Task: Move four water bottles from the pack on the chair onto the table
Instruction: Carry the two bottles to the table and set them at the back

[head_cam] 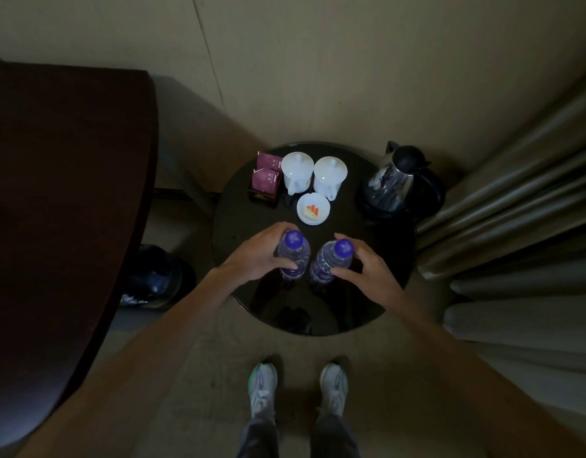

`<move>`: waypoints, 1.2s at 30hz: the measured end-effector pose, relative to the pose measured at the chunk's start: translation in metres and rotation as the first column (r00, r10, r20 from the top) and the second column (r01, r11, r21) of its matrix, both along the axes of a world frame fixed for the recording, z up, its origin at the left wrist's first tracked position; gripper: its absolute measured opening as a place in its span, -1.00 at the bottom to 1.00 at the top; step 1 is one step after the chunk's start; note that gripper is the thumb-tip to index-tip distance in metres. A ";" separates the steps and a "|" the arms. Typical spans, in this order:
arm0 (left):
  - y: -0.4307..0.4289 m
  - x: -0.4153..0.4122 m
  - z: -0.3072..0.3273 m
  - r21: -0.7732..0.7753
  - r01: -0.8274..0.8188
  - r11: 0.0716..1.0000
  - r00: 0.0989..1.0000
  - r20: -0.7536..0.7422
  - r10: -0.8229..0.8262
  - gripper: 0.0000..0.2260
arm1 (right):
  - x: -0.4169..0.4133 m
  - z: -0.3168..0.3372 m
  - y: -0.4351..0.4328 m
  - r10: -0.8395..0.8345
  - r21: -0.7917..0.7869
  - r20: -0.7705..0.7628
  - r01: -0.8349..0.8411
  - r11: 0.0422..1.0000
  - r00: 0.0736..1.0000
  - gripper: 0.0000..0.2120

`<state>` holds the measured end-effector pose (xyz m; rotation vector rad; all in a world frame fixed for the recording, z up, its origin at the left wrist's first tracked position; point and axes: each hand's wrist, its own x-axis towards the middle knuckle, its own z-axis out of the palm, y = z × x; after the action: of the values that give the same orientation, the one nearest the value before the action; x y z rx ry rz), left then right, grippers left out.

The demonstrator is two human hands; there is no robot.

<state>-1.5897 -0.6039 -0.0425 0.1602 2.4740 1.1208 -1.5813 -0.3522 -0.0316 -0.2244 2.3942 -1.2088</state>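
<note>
Two bottles, one in each of your hands, on the round glossy black table (pixel 377 292).

Your left hand (pixel 256 256) wraps its fingers round the left ribbed clear-plastic bottle (pixel 293 256); your right hand (pixel 367 264) curls round the right bottle (pixel 331 261). Both have purple caps and stand mid-table, just apart. Behind them: two white lidded cups (pixel 313 175), a white dish (pixel 313 209), and a shiny kettle (pixel 397 180).

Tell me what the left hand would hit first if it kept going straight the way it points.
The left hand, gripping the left bottle, points up the table toward the white dish. That dish looks first in line, though depth is hard to judge from above.
</note>
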 end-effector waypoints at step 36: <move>0.010 -0.009 0.011 -0.114 0.144 0.983 0.989 0.009 -0.144 -0.53 | -0.006 0.016 -0.002 0.033 -0.018 0.093 -0.031 0.999 0.995 -0.49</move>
<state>-1.5985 -0.5943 -0.0311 0.3002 2.4737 0.9173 -1.5869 -0.3541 -0.0160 -0.2062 2.2932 -1.1985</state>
